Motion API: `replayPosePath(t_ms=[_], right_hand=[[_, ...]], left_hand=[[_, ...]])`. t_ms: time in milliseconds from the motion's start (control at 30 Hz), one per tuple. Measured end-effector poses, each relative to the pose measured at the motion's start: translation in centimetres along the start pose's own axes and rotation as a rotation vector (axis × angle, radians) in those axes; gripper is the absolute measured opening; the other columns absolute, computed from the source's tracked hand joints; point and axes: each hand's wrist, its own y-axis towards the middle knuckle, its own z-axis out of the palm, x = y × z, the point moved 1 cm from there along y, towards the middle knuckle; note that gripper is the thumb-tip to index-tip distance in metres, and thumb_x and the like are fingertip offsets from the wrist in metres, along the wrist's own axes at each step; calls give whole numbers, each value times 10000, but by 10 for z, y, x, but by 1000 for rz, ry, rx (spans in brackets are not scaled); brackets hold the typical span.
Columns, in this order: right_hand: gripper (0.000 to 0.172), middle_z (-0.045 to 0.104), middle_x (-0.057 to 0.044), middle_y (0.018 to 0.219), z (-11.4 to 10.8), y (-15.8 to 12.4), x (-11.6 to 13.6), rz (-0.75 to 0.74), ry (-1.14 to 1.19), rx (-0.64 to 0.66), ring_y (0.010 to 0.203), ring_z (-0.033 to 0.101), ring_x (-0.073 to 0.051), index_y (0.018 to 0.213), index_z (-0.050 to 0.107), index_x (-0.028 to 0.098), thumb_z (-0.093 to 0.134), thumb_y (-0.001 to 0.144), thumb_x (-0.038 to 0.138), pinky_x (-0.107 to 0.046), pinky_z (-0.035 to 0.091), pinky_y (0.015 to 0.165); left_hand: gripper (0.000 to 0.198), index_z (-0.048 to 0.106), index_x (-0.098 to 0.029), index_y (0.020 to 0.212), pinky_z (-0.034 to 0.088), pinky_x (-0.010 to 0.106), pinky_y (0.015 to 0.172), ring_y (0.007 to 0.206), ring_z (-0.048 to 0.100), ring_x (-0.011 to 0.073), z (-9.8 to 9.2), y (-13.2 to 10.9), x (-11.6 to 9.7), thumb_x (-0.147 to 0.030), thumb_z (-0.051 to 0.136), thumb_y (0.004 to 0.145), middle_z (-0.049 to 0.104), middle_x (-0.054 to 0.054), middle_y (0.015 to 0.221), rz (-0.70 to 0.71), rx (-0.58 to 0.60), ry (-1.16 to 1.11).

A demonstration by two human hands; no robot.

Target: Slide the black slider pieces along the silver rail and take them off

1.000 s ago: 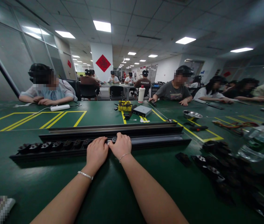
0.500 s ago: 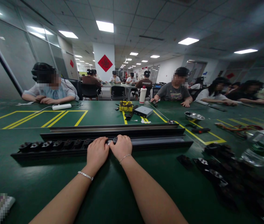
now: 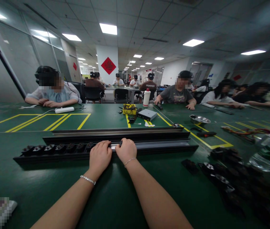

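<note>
A long black rail with a pale inner channel lies across the table in front of me. Several black plug-like modules sit in a row along its left part. My left hand is closed over the middle of the rail, beside the last module of the row; its fingertips are hidden on the far side. Just to the right, my right hand grips a small black module, mostly covered by the fingers, at the rail's channel. A short bright stretch of channel shows between the hands.
Two more rails lie behind. Loose black modules are heaped at right, near a clear plastic bottle. Farther back are a metal bowl, a grey box, a yellow box with cables and a white bottle. People sit opposite.
My right hand has shifted slightly right, away from the left, and its fingers cover the module differently. More bright channel shows between the hands. My left hand stays on the rail.
</note>
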Motion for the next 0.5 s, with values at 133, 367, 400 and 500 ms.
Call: replayPosePath(t_ms=[133,367,400,500], right_hand=[[238,668,-103,886,-3,-1,1,-14,-9,5,894,580,-217,904,626,140,501,756,279,-315,376,826],[255,665,-107,916,-6,-2,1,-12,-25,2,913,573,-221,956,590,146,505,751,270,-330,351,850],[269,664,-103,921,-6,-2,1,-15,-20,-6,913,572,-219,976,582,148,508,745,265,-329,350,849],[312,660,-97,943,-4,-2,-1,-20,-10,-27,924,568,-215,1025,560,153,515,732,249,-324,348,848]], left_hand=[[364,609,-187,1074,411,360,935,1075,562,200,1,0,0,-217,363,808,643,47,1149,12,-2,4],[361,605,-191,1078,408,354,936,1078,561,196,1,0,0,-221,362,813,639,46,1156,9,4,1],[361,604,-191,1078,409,358,935,1079,560,197,0,0,0,-221,361,813,638,46,1158,5,9,1],[361,604,-194,1077,408,356,938,1084,557,194,-2,0,-2,-217,360,812,637,45,1159,-5,19,-4]])
